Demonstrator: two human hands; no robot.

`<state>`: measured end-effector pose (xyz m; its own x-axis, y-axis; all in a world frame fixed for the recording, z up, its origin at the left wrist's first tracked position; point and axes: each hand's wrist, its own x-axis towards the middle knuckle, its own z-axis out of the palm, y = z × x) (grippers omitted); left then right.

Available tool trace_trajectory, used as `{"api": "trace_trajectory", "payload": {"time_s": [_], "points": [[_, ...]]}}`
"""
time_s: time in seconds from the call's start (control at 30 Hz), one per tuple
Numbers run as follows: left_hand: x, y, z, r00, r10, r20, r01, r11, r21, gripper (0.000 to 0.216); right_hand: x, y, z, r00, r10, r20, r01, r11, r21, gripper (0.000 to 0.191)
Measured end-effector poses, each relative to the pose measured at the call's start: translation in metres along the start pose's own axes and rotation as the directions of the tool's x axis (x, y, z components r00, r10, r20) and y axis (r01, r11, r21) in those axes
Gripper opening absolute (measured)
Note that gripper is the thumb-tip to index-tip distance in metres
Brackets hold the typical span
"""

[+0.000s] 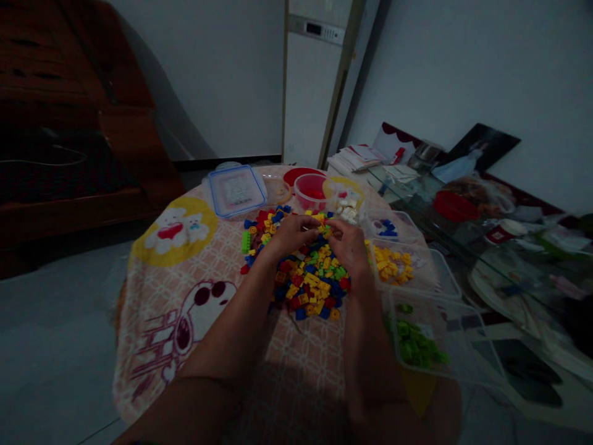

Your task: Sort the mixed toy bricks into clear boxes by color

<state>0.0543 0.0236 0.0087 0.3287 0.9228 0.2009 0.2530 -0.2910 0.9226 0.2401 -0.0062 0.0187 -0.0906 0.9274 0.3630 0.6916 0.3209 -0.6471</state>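
A heap of mixed toy building bricks, in yellow, red, blue and green, lies on the round table's patterned cloth. My left hand is over the far part of the heap, its thumb and fingers brought together. Close beside it, my right hand has its fingers bent inward to a pinch above the bricks. Whatever is between the fingertips of either hand is too small and dim to make out. Both forearms reach across the cloth on either side of the heap.
Clear boxes at the right hold green bricks, yellow bricks and blue bricks. White bricks sit behind them. A round tub and a blue-rimmed lid stand at the back. A cluttered glass table adjoins the right side.
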Motion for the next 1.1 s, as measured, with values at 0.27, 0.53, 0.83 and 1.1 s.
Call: {"api": "trace_trajectory", "payload": {"time_s": [0.27, 0.53, 0.83, 1.1], "points": [[0.000, 0.007, 0.009, 0.998, -0.013, 0.059, 0.024, 0.980, -0.197, 0.032, -0.003, -0.014, -0.005, 0.999, -0.038, 0.001, 0.037, 0.996, 0.080, 0.054], [0.000, 0.010, 0.009, 0.996, -0.056, 0.067, 0.072, 0.964, -0.254, 0.029, -0.003, -0.018, -0.004, 0.998, -0.065, 0.003, 0.065, 0.993, 0.100, 0.067], [0.000, 0.009, 0.008, 0.997, -0.068, 0.044, 0.077, 0.964, -0.253, 0.026, -0.003, -0.017, -0.001, 0.998, -0.065, 0.011, 0.064, 0.990, 0.125, 0.069], [0.000, 0.005, 0.002, 0.994, -0.110, -0.018, 0.105, 0.979, -0.177, 0.025, -0.004, -0.007, -0.020, 0.998, 0.000, -0.058, -0.003, 0.998, -0.062, 0.054]]}}
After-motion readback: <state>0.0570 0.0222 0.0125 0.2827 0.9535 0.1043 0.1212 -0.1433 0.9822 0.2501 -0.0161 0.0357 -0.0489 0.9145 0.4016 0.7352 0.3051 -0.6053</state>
